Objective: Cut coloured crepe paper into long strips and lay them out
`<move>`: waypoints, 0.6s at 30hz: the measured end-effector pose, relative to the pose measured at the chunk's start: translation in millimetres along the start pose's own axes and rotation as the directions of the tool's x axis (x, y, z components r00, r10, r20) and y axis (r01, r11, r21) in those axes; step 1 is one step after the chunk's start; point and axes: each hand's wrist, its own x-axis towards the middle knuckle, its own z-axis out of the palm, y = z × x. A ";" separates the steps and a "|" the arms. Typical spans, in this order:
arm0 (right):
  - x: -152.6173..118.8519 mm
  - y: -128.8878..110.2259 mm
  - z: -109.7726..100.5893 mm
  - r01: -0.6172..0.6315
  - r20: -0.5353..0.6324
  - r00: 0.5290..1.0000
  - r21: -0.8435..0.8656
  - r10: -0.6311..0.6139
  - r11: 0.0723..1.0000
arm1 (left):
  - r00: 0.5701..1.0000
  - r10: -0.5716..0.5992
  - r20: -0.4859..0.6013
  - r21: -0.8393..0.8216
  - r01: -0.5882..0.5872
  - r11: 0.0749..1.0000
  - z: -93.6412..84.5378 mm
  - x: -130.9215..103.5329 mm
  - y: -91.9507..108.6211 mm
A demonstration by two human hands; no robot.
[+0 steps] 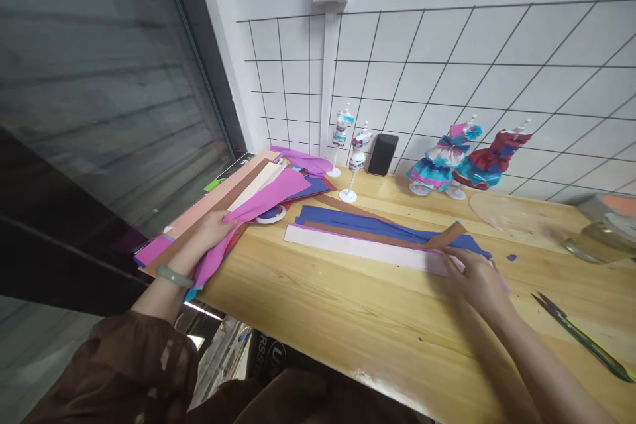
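Observation:
At the left, my left hand (214, 230) is closed on a magenta paper strip (271, 195) that lies over a stack of colored sheets (209, 209). My right hand (474, 275) has its fingers bent at the right end of a pale pink strip (348, 248), pinching there; what is between the fingertips is partly hidden. Behind the pale strip lie blue strips (342, 217) and a brown strip (450, 234), whose right end angles up. A white tape roll (271, 214) sits partly under the magenta paper.
Two small dress forms (356, 158) and a black phone (382, 154) stand near the wall. Two dressed forms (442, 162) are farther right. Scissors (581, 338) lie at the right, near a clear container (603, 232). The table's front edge (318, 361) is close.

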 end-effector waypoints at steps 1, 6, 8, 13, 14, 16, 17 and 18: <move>1.3 -5.0 2.3 0.003 0.007 1.000 0.029 -0.003 1.000 | 1.000 -0.002 0.021 -0.064 0.003 0.998 -2.8 0.0 -0.6; -0.5 -32.2 12.9 0.041 0.037 0.998 0.154 -0.047 0.987 | 0.983 -0.050 0.178 -0.319 0.106 0.942 -13.4 -10.0 10.3; -2.2 -40.9 13.7 0.052 0.060 0.996 0.193 -0.065 0.980 | 0.968 0.010 0.253 -0.365 0.085 0.927 -15.5 -15.6 16.6; -12.9 -54.7 12.4 0.075 0.094 0.991 0.242 -0.100 0.967 | 0.966 0.134 0.220 -0.338 -0.053 0.940 -15.6 -23.4 14.6; -17.3 -55.9 13.0 0.085 0.103 0.988 0.243 -0.113 0.966 | 0.978 0.118 0.173 -0.311 -0.059 0.949 -15.5 -23.8 9.6; -28.3 -56.3 16.3 0.110 0.103 0.985 0.241 -0.138 0.964 | 0.998 0.057 0.030 -0.189 -0.050 0.981 -16.3 -23.8 -5.0; -34.3 -55.5 19.1 0.124 0.096 0.984 0.238 -0.151 0.963 | 0.998 0.021 -0.051 -0.110 -0.026 0.994 -17.4 -23.7 -14.3; -40.3 -54.1 22.5 0.148 0.079 0.982 0.243 -0.172 0.959 | 0.992 -0.012 -0.124 -0.032 0.008 0.999 -19.1 -23.5 -24.4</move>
